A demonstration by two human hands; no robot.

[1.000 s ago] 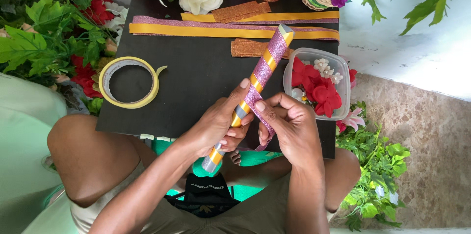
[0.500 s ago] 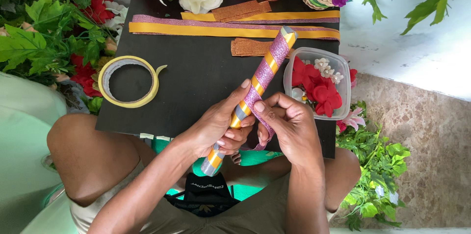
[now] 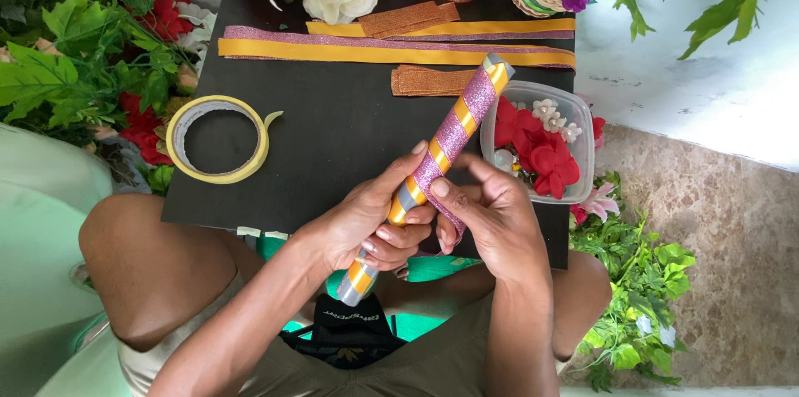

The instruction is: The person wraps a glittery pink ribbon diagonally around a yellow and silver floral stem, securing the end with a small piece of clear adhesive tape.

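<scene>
Left hand [image 3: 366, 226]: wrapped around the lower part of the stick [image 3: 454, 135].
Right hand [image 3: 491, 214]: pinching pink ribbon [image 3: 445, 218] against the stick.
Stick: tilted over the black board [image 3: 333, 139], beside the plastic box [image 3: 574, 118].
Tape roll [image 3: 218, 139]: on the board, left.

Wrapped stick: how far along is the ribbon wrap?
Done: the stick carries pink and gold spirals from the top end to the hands. In hand: left hand grips it; right hand presses pink ribbon. Left: the bottom end shows bare grey between gold turns.
</scene>
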